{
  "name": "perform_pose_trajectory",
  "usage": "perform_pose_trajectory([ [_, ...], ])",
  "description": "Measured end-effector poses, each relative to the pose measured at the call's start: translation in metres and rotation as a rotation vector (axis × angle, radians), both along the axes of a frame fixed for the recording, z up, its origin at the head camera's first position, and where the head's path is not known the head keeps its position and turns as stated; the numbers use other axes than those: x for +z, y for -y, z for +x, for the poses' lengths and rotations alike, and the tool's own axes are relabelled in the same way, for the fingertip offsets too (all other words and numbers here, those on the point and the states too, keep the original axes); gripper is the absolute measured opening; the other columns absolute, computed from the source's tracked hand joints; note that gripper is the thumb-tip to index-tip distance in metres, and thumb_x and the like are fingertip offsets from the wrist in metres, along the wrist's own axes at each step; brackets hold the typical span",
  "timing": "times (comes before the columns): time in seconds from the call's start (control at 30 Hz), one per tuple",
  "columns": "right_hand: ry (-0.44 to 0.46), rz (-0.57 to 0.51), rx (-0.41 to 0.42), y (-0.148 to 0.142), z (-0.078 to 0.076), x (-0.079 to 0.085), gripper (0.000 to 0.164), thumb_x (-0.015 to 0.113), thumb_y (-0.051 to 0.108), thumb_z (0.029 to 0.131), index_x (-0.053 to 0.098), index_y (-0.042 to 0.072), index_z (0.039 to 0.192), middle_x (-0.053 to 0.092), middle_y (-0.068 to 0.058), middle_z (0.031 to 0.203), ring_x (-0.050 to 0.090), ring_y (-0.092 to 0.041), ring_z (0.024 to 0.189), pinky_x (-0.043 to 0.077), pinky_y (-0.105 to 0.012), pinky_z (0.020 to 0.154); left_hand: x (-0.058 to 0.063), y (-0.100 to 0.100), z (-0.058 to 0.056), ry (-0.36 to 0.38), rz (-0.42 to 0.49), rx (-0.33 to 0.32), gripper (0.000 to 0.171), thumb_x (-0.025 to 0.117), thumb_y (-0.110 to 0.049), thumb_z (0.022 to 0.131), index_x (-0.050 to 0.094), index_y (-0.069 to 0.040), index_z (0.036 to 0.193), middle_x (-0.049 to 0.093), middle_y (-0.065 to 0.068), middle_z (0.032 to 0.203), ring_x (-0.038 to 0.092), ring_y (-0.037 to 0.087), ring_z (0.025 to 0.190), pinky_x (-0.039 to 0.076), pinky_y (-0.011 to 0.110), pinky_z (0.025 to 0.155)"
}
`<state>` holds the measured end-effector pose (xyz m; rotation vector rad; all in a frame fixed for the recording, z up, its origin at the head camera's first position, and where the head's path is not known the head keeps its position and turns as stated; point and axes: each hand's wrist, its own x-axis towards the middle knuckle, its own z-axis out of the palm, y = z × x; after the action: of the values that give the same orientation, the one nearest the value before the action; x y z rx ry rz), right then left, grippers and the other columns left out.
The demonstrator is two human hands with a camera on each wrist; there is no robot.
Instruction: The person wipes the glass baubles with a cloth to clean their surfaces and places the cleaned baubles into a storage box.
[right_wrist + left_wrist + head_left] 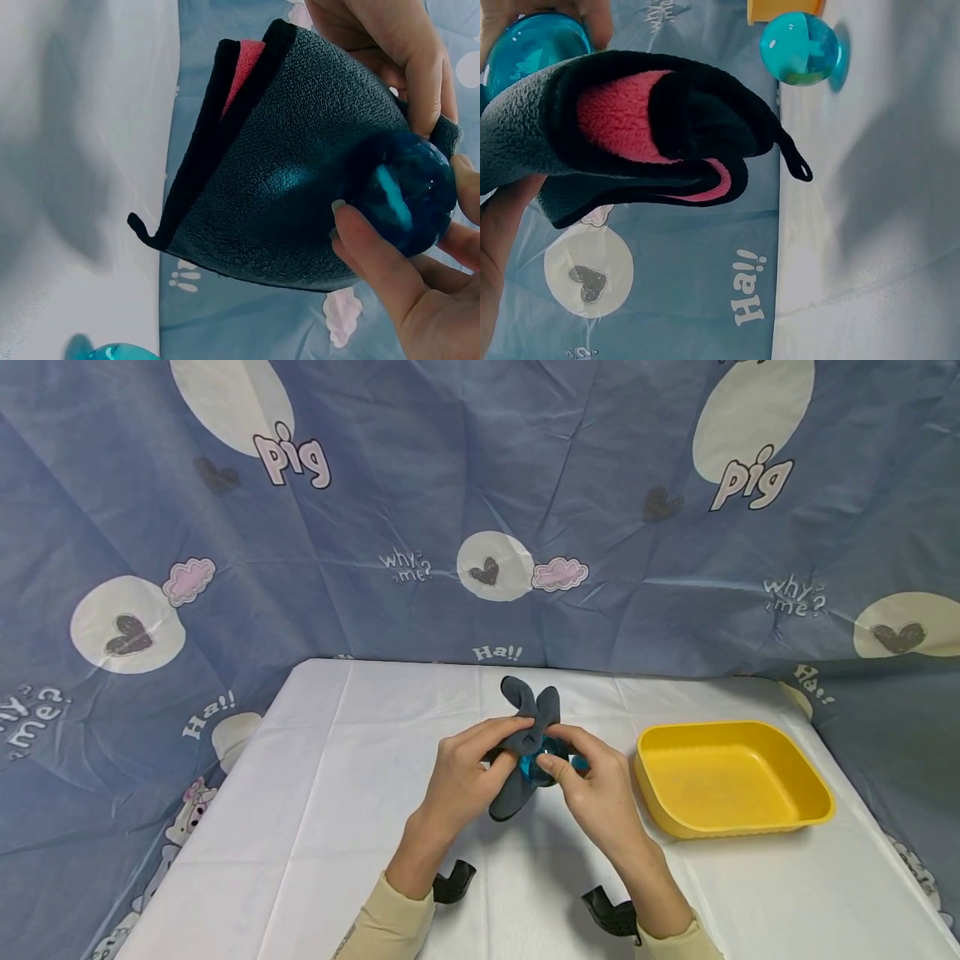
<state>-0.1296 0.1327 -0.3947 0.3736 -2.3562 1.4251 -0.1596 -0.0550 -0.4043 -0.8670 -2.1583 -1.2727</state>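
My left hand grips a folded dark grey cloth above the table. The cloth has black edging, a hanging loop and a pink inner side, seen in the left wrist view. Between thumb and fingers, my right hand holds a clear blue ball against the cloth's grey side. Part of that ball is hidden by fingers and cloth in the head view. A second clear blue ball rests on the table, mostly hidden behind the right hand in the head view.
A yellow plastic tub stands on the right of the white-covered table. A blue printed curtain hangs behind the table and along its sides. Black curved pieces sit at both wrists.
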Motion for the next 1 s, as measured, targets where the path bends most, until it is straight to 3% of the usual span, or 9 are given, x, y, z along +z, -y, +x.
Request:
perform_pose_trajectory([
  [0.47,0.025,0.015,0.003,-0.0009,0.0001,0.0007,0.03,0.072,0.029,0.091,0.07,0.022,0.119,0.075,0.002,0.106,0.07,-0.007,0.087,0.059,-0.024,0.07,0.0008,-0.0002,0.0003,-0.003,-0.003,-0.013,0.033,0.06,-0.008,0.097,0.068,-0.02,0.126,0.072,0.002,0.12,0.073,0.009,0.094,0.056,0.014,0.068],
  [1.0,0.005,0.018,-0.017,-0.0003,0.0014,0.0023,0.031,0.077,0.027,0.088,0.071,0.02,0.118,0.073,0.002,0.113,0.069,-0.009,0.092,0.06,-0.025,0.072,0.0026,-0.0007,0.0015,0.005,-0.003,-0.008,0.032,0.06,-0.009,0.097,0.068,-0.02,0.126,0.071,0.003,0.122,0.073,0.009,0.095,0.056,0.014,0.068],
])
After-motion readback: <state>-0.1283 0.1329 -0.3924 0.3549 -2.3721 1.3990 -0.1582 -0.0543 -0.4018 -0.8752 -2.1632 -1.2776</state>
